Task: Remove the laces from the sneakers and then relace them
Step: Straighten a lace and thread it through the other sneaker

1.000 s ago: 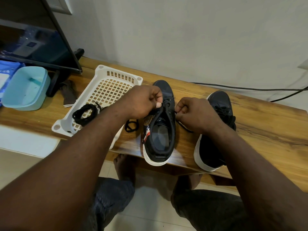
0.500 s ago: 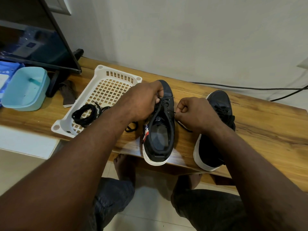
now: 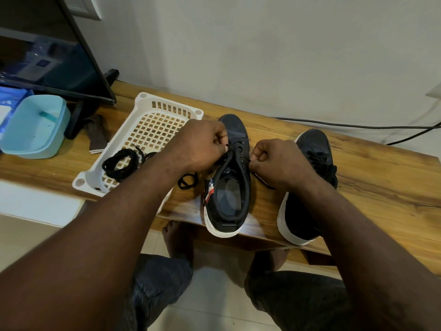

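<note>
Two dark sneakers with white soles stand on a wooden table, toes pointing away from me. My left hand pinches the black lace at the left eyelets of the left sneaker. My right hand pinches the other end of that lace at the right eyelets; a lace tail trails on the table under it. The right sneaker is laced and partly hidden by my right forearm. A coiled black lace lies in the white basket, and a lace loop lies beside the left sneaker.
A light blue plastic tub stands at the far left. A dark screen on its stand rises behind it, with a brown cloth by the stand. Black cables run along the wall. My knees and bare feet show below the table edge.
Both hands have stayed at the left sneaker's eyelets. My left hand shifted slightly toward the toe and back while working the lace. The right hand barely moved.
</note>
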Tool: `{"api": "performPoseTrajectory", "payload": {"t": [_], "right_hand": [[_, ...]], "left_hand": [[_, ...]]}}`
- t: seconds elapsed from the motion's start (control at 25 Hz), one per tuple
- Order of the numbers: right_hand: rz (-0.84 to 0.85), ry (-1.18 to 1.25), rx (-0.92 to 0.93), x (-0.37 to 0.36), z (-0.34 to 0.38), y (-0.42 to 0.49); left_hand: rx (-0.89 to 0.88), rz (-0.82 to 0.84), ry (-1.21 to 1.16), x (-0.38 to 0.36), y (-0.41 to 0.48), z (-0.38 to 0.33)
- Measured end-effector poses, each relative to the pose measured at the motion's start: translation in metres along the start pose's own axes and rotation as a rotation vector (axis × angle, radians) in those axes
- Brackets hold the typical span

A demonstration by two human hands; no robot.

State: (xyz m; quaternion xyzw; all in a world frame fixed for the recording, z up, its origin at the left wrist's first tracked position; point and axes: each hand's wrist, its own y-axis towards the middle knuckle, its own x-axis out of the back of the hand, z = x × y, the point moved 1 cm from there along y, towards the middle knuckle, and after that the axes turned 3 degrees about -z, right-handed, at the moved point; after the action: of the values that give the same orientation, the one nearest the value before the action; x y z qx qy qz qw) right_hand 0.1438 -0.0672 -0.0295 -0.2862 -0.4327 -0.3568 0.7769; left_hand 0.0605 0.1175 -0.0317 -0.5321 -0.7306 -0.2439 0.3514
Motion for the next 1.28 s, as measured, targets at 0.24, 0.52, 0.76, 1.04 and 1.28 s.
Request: {"api": "performPoseTrajectory", "payload": {"t": [0.24, 0.52, 0.76, 1.04, 1.28], "right_hand": [[0.009, 0.007, -0.014, 0.001, 0.002, 0.000], [0.013, 0.321, -0.103, 0.003, 0.003, -0.001], [0.235, 0.631, -0.257, -0.004, 0.005, 0.002], [0.255, 0.707, -0.305, 0.005, -0.001, -0.001], [0.184, 0.717, -0.309, 0.004, -0.001, 0.000]], "left_hand": [[0.012, -0.173, 0.137, -0.001, -0.005, -0.012], [-0.060, -0.123, 0.068, -0.002, -0.004, -0.012], [-0.035, -0.060, -0.090, 0.005, -0.005, -0.003], [-0.035, 0.030, -0.123, 0.000, -0.002, -0.001], [-0.005, 0.083, -0.228, -0.001, -0.002, 0.003]]}}
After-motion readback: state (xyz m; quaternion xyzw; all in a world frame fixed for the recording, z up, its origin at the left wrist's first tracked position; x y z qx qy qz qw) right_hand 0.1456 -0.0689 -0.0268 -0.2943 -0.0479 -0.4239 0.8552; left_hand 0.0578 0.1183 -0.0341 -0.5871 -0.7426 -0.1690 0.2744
